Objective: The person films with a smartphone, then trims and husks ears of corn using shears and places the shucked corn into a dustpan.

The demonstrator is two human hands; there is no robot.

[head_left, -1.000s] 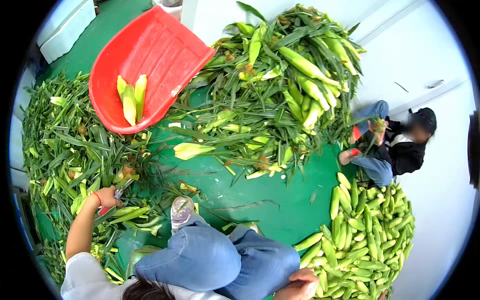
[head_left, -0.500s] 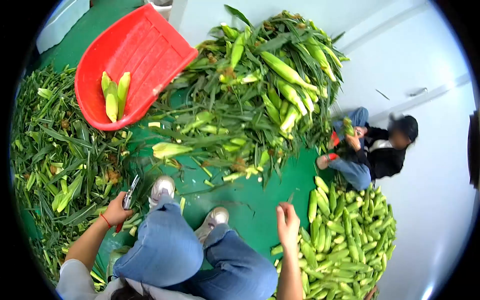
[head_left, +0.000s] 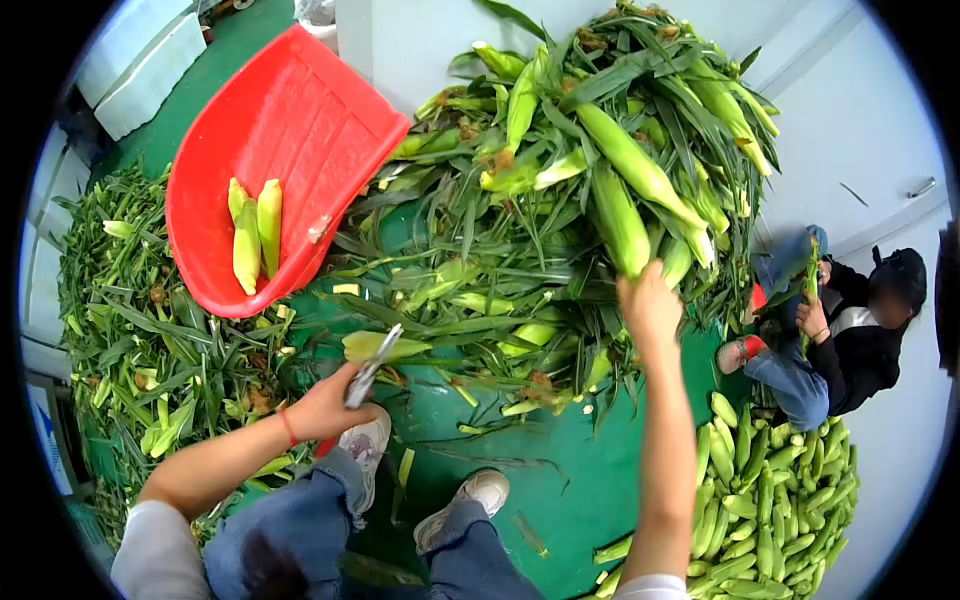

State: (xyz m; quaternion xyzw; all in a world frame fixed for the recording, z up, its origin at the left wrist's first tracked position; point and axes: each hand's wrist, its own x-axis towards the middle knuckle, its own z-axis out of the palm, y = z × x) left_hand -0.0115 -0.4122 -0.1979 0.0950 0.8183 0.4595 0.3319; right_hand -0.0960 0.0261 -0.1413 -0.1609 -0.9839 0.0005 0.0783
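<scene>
My left hand [head_left: 332,405] is closed round the handles of pruning shears [head_left: 373,368], whose metal blades point up and away over the floor. A bit of red handle shows below the fingers. With my arm stretched forward, my right hand [head_left: 652,308] grasps the near end of a green ear of corn [head_left: 620,225] at the front of a heap of unhusked corn [head_left: 545,160]. The ear still lies among long leaves and other ears. Part of my right hand's grip is hidden behind its back.
A red scoop-shaped tub [head_left: 290,130] holds several ears on the left. Stripped leaves [head_left: 150,320] cover the floor beside it. Trimmed ears [head_left: 770,510] are piled at lower right. A co-worker [head_left: 850,320] sits by the white wall, holding corn.
My right hand has reached forward from near the trimmed ears and taken hold of an ear in the heap. The left hand with the shears has moved rightward. The view has shifted.
</scene>
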